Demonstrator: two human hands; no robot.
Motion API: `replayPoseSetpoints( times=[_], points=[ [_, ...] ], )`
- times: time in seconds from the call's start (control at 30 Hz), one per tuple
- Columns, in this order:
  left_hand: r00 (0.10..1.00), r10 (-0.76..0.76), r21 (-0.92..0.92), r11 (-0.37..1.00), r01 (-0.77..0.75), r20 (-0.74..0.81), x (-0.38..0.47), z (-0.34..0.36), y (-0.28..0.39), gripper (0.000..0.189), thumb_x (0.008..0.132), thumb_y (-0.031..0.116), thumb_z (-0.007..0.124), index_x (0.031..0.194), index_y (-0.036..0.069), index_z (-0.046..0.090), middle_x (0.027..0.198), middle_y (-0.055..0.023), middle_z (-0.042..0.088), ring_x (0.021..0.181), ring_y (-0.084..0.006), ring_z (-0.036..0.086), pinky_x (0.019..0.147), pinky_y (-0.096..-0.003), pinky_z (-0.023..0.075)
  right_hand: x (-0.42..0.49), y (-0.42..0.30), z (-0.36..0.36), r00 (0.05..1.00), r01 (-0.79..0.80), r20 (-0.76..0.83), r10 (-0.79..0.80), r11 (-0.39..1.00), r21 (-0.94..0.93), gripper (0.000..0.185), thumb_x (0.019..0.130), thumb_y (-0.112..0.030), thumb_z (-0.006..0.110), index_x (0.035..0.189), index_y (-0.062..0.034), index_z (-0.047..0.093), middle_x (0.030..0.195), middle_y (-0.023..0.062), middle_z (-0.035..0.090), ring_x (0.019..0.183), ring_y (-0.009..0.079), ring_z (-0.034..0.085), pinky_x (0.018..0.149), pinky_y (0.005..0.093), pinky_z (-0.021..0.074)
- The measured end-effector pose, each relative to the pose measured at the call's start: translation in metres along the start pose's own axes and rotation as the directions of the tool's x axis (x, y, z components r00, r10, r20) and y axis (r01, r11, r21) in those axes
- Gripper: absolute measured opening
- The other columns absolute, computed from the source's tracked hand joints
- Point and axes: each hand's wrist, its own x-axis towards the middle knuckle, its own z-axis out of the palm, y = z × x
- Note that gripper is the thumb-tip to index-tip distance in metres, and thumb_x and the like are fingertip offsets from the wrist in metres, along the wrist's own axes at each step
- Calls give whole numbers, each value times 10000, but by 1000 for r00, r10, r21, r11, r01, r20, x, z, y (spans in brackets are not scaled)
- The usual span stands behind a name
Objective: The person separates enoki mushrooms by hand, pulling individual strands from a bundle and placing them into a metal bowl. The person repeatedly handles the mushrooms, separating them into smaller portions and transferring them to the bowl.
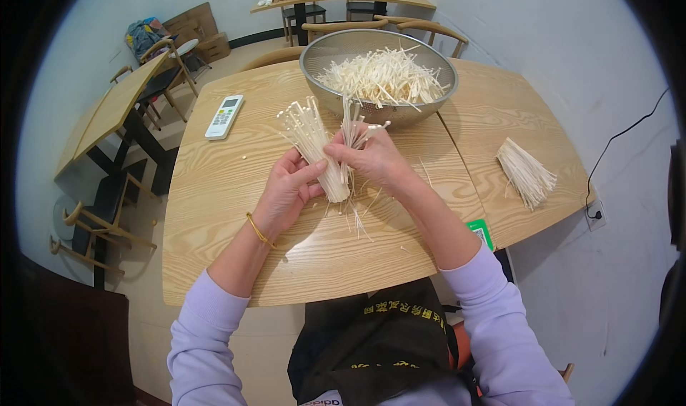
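My left hand (292, 183) grips a thick bundle of enoki mushrooms (311, 135), its small caps pointing up and away from me and its cut base low over the table. A thinner clump of enoki strands (351, 119) is in my right hand (370, 154), whose thumb also rests against the bundle. Beyond both hands stands a perforated metal colander (327, 92), heaped with loose separated enoki (386, 79). Another enoki bunch (527, 174) lies on its side at the right. Stray strands (359, 221) are scattered on the wood beneath my hands.
The wooden table (214, 218) has a seam running through its right part. A white remote control (224, 117) lies at the left, and a green card with a printed code (481, 233) sits by the near right edge. Chairs (107, 218) and another table (112, 111) stand to the left.
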Motion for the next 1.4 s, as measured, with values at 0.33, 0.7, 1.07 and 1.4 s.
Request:
replayPoseSetpoints(
  times=[0.33,0.7,1.07,1.4],
  points=[
    [999,-43,-60,997,41,-27,2,-2,0,329,934,111,593,1219,-17,488,1197,-138,602,1092,-229,619,929,-382,538,1,-4,1,997,-50,-56,54,997,59,120,918,-173,638,884,-58,628,783,10,634,674,56,532,604,220,441],
    [999,6,-1,1000,-6,-32,2,-3,-2,322,925,83,599,1218,2,495,1164,-121,612,1036,-211,638,887,-375,559,0,-7,2,999,-23,-33,22,998,-50,144,881,-184,702,861,-70,616,780,-9,626,687,54,553,600,220,441],
    [1000,-9,-37,999,9,1,0,-1,1,356,910,81,622,1234,3,498,1169,-110,623,1047,-199,637,909,-368,547,0,-3,3,999,-30,-32,31,998,52,128,881,-161,688,878,-38,655,764,-2,631,689,66,553,607,226,441],
    [1000,-12,-3,1000,12,-23,1,-2,-2,329,928,89,595,1221,-13,486,1179,-129,605,1057,-229,633,918,-400,545,2,0,4,998,2,-68,1,999,38,131,887,-164,690,897,-44,640,797,6,641,684,66,555,619,226,456]
  ],
)
